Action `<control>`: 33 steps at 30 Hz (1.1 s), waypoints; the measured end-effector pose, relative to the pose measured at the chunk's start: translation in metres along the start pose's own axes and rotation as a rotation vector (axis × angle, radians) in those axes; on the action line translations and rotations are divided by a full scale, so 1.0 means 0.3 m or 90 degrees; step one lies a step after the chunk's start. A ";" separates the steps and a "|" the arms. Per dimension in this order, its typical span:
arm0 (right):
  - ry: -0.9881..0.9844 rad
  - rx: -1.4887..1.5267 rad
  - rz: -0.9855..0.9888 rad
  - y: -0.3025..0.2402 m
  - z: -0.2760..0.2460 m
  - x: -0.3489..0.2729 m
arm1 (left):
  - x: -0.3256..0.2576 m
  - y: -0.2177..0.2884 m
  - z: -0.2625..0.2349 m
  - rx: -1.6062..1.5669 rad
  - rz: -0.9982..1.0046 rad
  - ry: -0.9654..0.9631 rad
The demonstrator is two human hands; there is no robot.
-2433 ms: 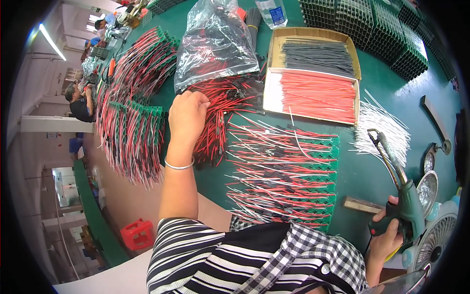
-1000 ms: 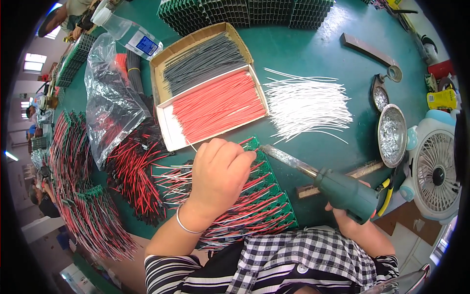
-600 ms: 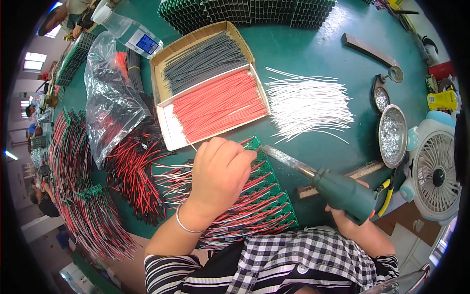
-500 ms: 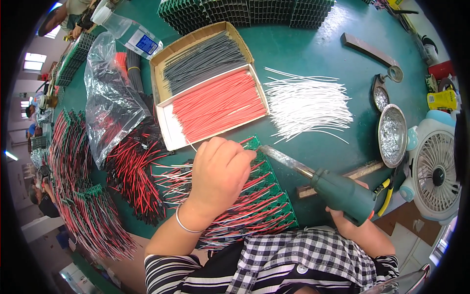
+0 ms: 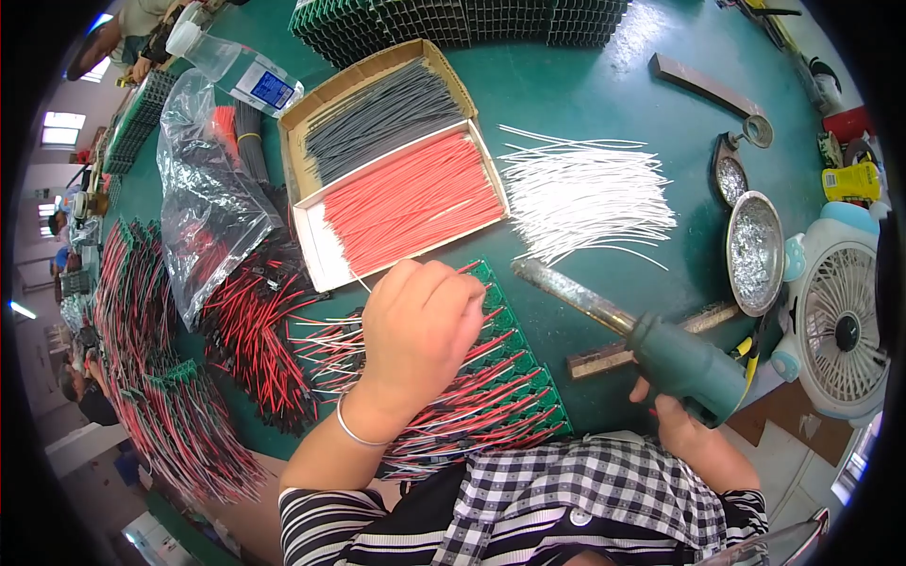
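While box [image 5: 321, 250] holds red strands [image 5: 412, 203], hand [image 5: 683, 428] gripping tool [image 5: 684, 366]

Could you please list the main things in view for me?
Pistol-shaped tool: one, dark green, lower right.
Wire rack: one, green, lower centre.
Rack wires: many, red-white-black, across rack.
Box: one, brown-white, upper centre.
Grey strands: many, grey, in box.
Red strands: many, red, in box.
White strands: many, white, right of box.
Plastic bag: one, clear, left of box.
Leads: many, red-black, by bag.
Bottle: one, clear, upper left.
Wire bundles: several, red-white-black, far left.
Stacked racks: several, green, top edge.
Metal dishes: two, silver, right side.
Fan: one, white-blue, right edge.
Left hand: one, bare, over rack.
Right hand: one, bare, gripping tool.
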State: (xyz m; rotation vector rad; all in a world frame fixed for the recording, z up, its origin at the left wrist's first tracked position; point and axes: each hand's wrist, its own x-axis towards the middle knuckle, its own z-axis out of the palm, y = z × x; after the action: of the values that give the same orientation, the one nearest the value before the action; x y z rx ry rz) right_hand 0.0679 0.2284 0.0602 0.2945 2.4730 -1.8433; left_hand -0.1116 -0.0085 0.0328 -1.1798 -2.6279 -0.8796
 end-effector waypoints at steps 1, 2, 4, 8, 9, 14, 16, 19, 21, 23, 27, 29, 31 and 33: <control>-0.024 -0.008 0.005 -0.002 -0.002 0.000 | 0.001 0.004 0.000 0.000 0.000 0.000; -0.024 -0.008 0.005 -0.004 -0.003 0.002 | 0.002 0.009 -0.001 0.007 -0.011 -0.005; -0.046 -0.086 0.015 -0.008 -0.002 0.006 | -0.002 0.010 0.001 0.014 -0.022 -0.009; -0.038 -0.069 0.025 -0.005 0.010 0.004 | -0.003 0.014 0.005 0.041 -0.016 -0.005; -0.036 -0.060 0.034 -0.004 0.013 0.002 | 0.001 0.016 0.004 0.039 -0.025 -0.001; -0.054 -0.070 0.010 -0.007 0.011 0.016 | -0.001 0.015 0.002 0.037 -0.023 0.002; -0.057 -0.099 0.015 -0.006 0.010 0.015 | -0.001 0.014 0.002 0.036 -0.021 0.002; -0.071 -0.111 -0.002 -0.012 0.011 0.028 | 0.001 0.015 0.004 0.030 -0.020 0.004; -0.040 -0.167 -0.040 0.014 0.024 0.011 | 0.002 0.016 0.005 0.031 -0.018 0.006; -0.012 -0.221 -0.079 0.018 0.025 0.009 | -0.001 0.015 0.003 0.032 -0.019 0.005; -0.004 -0.150 -0.004 -0.004 0.003 -0.019 | -0.008 0.013 -0.001 0.030 -0.019 0.011; 0.048 -0.054 0.088 -0.002 0.002 -0.032 | -0.003 0.015 0.002 0.032 -0.018 0.006; 0.172 0.042 0.074 -0.004 0.012 -0.023 | 0.000 0.015 0.006 0.033 -0.018 -0.001; 0.179 0.060 0.071 0.003 0.017 -0.007 | 0.005 0.009 0.011 0.037 -0.021 -0.004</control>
State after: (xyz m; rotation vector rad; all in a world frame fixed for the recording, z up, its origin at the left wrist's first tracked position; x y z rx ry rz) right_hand 0.0699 0.2235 0.0581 0.7277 2.4794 -1.9972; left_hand -0.1102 -0.0044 0.0318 -1.1307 -2.6650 -0.7998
